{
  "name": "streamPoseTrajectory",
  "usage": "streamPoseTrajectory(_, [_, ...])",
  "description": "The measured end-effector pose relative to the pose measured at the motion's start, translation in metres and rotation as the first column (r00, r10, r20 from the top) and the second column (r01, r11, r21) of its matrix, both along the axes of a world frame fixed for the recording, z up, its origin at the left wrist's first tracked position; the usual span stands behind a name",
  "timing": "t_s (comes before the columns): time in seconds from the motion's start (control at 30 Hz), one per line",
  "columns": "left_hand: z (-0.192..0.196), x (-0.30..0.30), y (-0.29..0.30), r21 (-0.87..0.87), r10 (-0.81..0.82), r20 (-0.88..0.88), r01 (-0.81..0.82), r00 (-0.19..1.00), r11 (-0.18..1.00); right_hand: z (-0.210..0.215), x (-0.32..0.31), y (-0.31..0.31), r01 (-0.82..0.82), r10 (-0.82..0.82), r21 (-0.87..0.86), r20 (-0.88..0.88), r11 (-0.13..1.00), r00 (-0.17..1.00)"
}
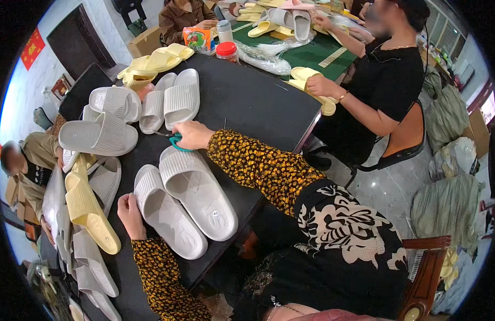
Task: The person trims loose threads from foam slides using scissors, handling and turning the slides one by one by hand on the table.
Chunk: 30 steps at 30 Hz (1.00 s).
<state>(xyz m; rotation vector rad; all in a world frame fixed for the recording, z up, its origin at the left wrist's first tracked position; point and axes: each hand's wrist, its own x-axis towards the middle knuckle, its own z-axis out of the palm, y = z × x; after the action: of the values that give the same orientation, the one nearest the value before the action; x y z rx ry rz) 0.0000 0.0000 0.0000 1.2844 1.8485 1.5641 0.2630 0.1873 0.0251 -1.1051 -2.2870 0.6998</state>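
A pair of light grey slippers lies on the black table before me, a left slipper (pixel 169 222) beside a right slipper (pixel 204 195), open toes pointing away. My right hand (pixel 193 135) is closed round the teal handles of small scissors (pixel 176 141), just beyond the right slipper's toe; the dark blades point left. My left hand (pixel 131 215) rests against the outer side of the left slipper's strap, its fingers curled together. Whether anything is pinched in them is hidden. Another grey pair (pixel 182 99) lies just past the scissors.
Grey slippers (pixel 100 131) are stacked at the left, near a yellow slipper (pixel 89 214). More yellow slippers (pixel 161 60) lie on the black table's (pixel 247 91) far edge. A red-lidded jar (pixel 226 51) stands behind. Co-workers sit left, far and right; one handles yellow slippers (pixel 311 85).
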Motion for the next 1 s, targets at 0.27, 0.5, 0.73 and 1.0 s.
streamPoseTrajectory(0.27, [0.003,0.0062,0.0015,0.029,0.004,0.006,-0.004,1.0,1.0,-0.0005,0.0022,0.0011,-0.004,0.005,0.038,-0.019,0.999,1.0])
streamPoseTrajectory(0.5, [0.0015,0.0024,0.0012,0.004,0.018,-0.001,-0.018,1.0,1.0,-0.0003,0.0009,-0.0017,-0.003,0.005,0.057,-0.035,0.998,0.999])
streamPoseTrajectory(0.73, [0.0032,0.0041,0.0006,0.008,0.016,0.008,-0.016,1.0,1.0,-0.0023,-0.0006,0.0,0.021,-0.021,0.005,-0.043,1.0,0.999])
streamPoseTrajectory(1.0, [-0.001,0.0007,0.0006,0.01,0.017,-0.018,-0.017,1.0,1.0,-0.0017,0.0014,-0.0028,0.002,-0.001,0.032,-0.051,0.999,0.999])
